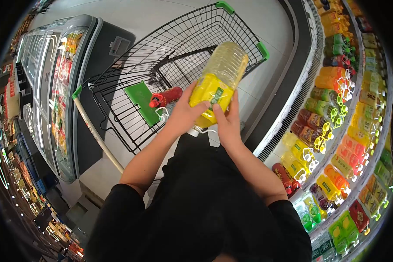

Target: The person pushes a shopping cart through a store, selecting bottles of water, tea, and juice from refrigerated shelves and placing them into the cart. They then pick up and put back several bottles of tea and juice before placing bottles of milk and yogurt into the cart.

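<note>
A large clear bottle of yellow drink [226, 63] with a yellow label is tilted in front of me, its white cap pointing down towards my body. My left hand [184, 112] is closed round the bottle's left side, thumb on the label. On the other side my right hand [227, 123] grips it, that thumb also on the label. Beneath and beyond the bottle stands a black wire shopping cart [179, 39] with green corners. A red-labelled bottle [169, 96] lies in the cart's near part, by a green panel [140, 101].
To the right, a curved refrigerated shelf [288, 118] holds rows of bottled drinks, including more yellow bottles [294, 165]. A glass-sided freezer [102, 56] stands left of the cart. The cart's pale handle [98, 137] runs near my left arm.
</note>
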Motion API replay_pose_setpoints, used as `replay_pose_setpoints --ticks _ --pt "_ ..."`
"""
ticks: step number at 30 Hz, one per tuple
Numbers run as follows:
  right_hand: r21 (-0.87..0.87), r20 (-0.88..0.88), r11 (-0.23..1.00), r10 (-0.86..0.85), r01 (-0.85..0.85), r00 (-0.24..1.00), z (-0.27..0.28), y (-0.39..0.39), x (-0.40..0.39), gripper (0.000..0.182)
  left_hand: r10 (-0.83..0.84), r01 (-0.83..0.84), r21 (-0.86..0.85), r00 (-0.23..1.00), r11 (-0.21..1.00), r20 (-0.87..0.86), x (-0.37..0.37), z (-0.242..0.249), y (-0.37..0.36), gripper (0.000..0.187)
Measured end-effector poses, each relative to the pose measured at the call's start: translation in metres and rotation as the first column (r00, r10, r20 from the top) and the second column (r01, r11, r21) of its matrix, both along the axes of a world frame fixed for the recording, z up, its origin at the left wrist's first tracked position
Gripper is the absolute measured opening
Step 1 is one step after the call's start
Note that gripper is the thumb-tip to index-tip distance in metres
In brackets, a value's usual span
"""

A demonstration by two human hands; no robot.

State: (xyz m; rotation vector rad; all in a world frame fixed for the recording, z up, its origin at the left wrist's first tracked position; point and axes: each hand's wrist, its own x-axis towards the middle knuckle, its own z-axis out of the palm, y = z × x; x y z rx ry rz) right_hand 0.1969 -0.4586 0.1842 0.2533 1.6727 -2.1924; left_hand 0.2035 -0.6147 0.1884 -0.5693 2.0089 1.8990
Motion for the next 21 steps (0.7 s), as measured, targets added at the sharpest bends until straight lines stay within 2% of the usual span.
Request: replay_pose_setpoints --ticks 1,2,3,5,7,8,9,11,12,13,15,17,18,19,20,21 --pt "-0.013 -0.02 0.999 0.036 -0.036 0.999 -0.019 -0.027 -0.008 0.075 0.017 -0.014 -0.112 1.0 0.994 0.024 -0.006 -0.012 -0.026 0.078" --pt "0.196 -0.039 0.975 0.118 -0.108 0.992 -0.065 -0.071 -0.015 0.073 0.127 -0.124 -0.028 0.978 0.992 0.167 -0.024 -0.008 -0.07 0.078" --pt "0.391 -0.049 0.905 0.204 -0.169 0.978 -0.112 -0.104 -0.017 0.072 0.136 -0.119 -0.116 0.978 0.986 0.159 -0.025 -0.045 -0.101 0.078" --pt "0.268 0.033 0.946 0.182 -0.184 0.983 -0.174 -0.161 -0.018 0.07 0.119 -0.064 -0.239 0.968 0.969 0.219 -0.033 -0.083 -0.15 0.079" --pt "-0.058 0.35 0.981 0.194 -0.186 0.916 -0.173 -0.195 -0.032 0.07 0.082 0.02 -0.335 0.955 0.942 0.286 -0.044 -0.121 -0.193 0.081" --pt "-0.214 0.493 0.967 0.228 -0.137 0.84 -0.174 -0.208 -0.035 0.07 0.056 0.073 -0.367 0.943 0.927 0.329 -0.046 -0.142 -0.212 0.083" --pt "-0.209 0.54 0.966 0.245 -0.154 0.805 -0.184 -0.219 -0.035 0.069 0.036 0.124 -0.397 0.927 0.91 0.372 -0.046 -0.161 -0.227 0.084" --pt "-0.205 0.618 0.96 0.277 -0.19 0.736 -0.204 -0.242 -0.04 0.067 -0.004 0.177 -0.348 0.896 0.921 0.444 -0.049 -0.204 -0.251 0.087" --pt "-0.065 0.585 0.952 0.279 -0.299 0.762 -0.225 -0.252 -0.035 0.065 -0.024 0.201 -0.322 0.877 0.925 0.479 -0.049 -0.218 -0.259 0.089" --pt "0.083 0.547 0.915 0.288 -0.394 0.786 -0.256 -0.26 -0.025 0.062 -0.061 0.322 -0.422 0.849 0.848 0.525 -0.054 -0.219 -0.259 0.088" --pt "0.215 0.455 0.831 0.381 -0.514 0.805 -0.293 -0.26 -0.014 0.06 -0.169 0.495 -0.38 0.754 0.781 0.634 -0.063 -0.234 -0.261 0.085" --pt "0.241 0.525 0.707 0.481 -0.665 0.702 -0.268 -0.257 -0.031 0.065 -0.26 0.625 -0.302 0.646 0.72 0.718 -0.07 -0.258 -0.265 0.076" --pt "0.245 0.561 0.636 0.522 -0.732 0.642 -0.263 -0.256 -0.037 0.068 -0.249 0.568 -0.235 0.644 0.788 0.723 -0.073 -0.262 -0.265 0.074" --pt "0.314 0.528 0.583 0.549 -0.749 0.648 -0.274 -0.255 -0.035 0.08 -0.238 0.506 -0.163 0.635 0.847 0.735 -0.073 -0.264 -0.265 0.072" --pt "0.359 0.524 0.571 0.531 -0.738 0.666 -0.282 -0.257 -0.032 0.082 -0.228 0.438 -0.094 0.625 0.894 0.747 -0.073 -0.266 -0.265 0.07" --pt "0.405 0.516 0.558 0.514 -0.725 0.685 -0.286 -0.259 -0.03 0.084 -0.261 0.503 -0.093 0.587 0.859 0.766 -0.076 -0.278 -0.264 0.067"
